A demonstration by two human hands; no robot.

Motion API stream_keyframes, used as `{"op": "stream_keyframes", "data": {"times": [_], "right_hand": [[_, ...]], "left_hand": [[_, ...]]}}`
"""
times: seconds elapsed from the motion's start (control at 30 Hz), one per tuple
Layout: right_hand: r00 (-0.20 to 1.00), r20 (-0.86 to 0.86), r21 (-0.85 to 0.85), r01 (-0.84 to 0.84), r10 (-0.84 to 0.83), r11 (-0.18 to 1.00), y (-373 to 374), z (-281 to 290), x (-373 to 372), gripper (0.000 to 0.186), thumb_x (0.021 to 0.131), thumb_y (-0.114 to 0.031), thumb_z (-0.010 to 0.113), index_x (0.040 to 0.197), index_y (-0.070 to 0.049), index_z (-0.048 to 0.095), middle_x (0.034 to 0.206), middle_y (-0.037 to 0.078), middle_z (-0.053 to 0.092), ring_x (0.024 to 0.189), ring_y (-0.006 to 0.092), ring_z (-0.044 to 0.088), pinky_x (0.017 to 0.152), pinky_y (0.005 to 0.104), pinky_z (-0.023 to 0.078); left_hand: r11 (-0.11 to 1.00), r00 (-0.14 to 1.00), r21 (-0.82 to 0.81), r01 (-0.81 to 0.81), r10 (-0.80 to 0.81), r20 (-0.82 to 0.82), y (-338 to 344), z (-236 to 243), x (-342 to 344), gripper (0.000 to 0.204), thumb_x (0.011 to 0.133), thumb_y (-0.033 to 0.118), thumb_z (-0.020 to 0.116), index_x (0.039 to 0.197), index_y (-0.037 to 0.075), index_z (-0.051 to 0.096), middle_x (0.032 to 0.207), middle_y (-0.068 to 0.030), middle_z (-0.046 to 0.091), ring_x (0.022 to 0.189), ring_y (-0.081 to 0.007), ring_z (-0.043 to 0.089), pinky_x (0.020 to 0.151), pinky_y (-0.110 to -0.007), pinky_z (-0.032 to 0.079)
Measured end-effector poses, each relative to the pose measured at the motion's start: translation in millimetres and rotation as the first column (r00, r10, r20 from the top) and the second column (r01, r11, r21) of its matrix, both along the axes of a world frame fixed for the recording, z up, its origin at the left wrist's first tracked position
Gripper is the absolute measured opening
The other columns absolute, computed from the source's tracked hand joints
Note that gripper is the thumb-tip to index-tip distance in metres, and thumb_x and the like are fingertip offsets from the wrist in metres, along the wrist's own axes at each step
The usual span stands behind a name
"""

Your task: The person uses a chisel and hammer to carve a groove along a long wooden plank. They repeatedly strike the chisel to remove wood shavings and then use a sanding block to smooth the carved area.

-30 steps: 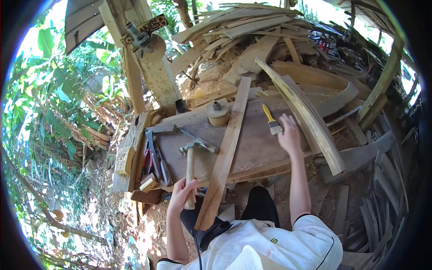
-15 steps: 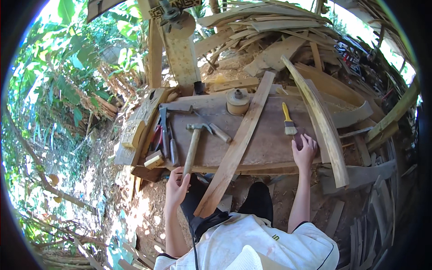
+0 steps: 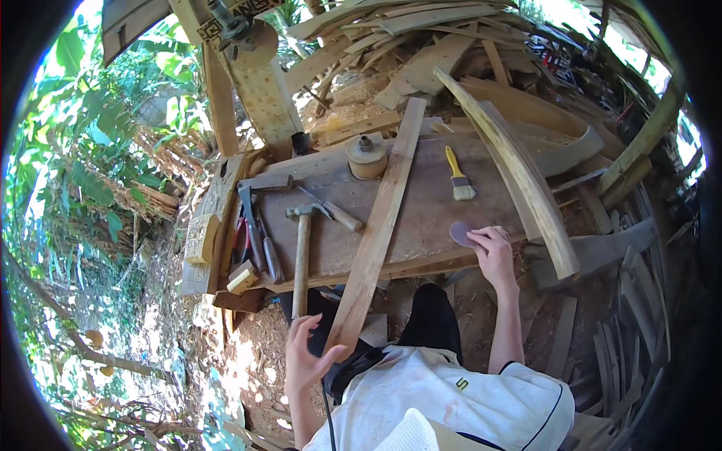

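Observation:
Between the fingers of my right hand (image 3: pixel 495 259) is a thin round purplish disc, looking like a sanding disc (image 3: pixel 460 233), held above the near right edge of the workbench (image 3: pixel 429 218). My left hand (image 3: pixel 307 359) is open, its fingers spread near the end of a hammer (image 3: pixel 302 259) handle. Its thumb comes close to the lower end of a long wooden board (image 3: pixel 380 218); contact is unclear. That board slants across the bench, its near end over my lap. Beyond my right hand lies a paintbrush (image 3: pixel 459 177) with a yellow handle.
A round wooden block with a metal centre (image 3: pixel 367 156) stands at the bench's far side. Chisels and red-handled pliers (image 3: pixel 241 237) lie left of the hammer. A long curved wooden strip (image 3: pixel 511 173) crosses the right end. Wood offcuts (image 3: pixel 421 37) are piled behind.
My right hand has lifted the disc from the bench and brought it nearer. My left hand has moved down from the hammer handle toward the board's near end and spread its fingers. The view has shifted.

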State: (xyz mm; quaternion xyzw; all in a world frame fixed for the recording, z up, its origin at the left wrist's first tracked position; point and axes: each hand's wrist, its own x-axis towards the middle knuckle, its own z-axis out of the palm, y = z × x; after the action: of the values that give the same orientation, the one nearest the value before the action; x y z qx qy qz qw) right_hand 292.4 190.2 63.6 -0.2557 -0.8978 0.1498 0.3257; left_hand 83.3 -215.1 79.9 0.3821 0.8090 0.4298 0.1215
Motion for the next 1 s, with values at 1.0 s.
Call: {"op": "stream_keyframes", "data": {"times": [1.0], "right_hand": [[0.909,0.105,0.049,-0.410,0.404,0.911,8,-38,-138,0.036,0.097,-0.017,0.067,0.131,-0.005,0.068,0.140,0.015,0.065,0.131,0.0311,0.061,0.112,0.0407,0.050]], "left_hand": [[0.943,0.954,-0.280,0.179,-0.097,0.282,45,-19,-22,0.074,0.073,0.028,0.088,0.133,-0.002,0.057,0.106,-0.0234,0.074,0.103,-0.0350,0.074,0.092,-0.042,0.056]]}}
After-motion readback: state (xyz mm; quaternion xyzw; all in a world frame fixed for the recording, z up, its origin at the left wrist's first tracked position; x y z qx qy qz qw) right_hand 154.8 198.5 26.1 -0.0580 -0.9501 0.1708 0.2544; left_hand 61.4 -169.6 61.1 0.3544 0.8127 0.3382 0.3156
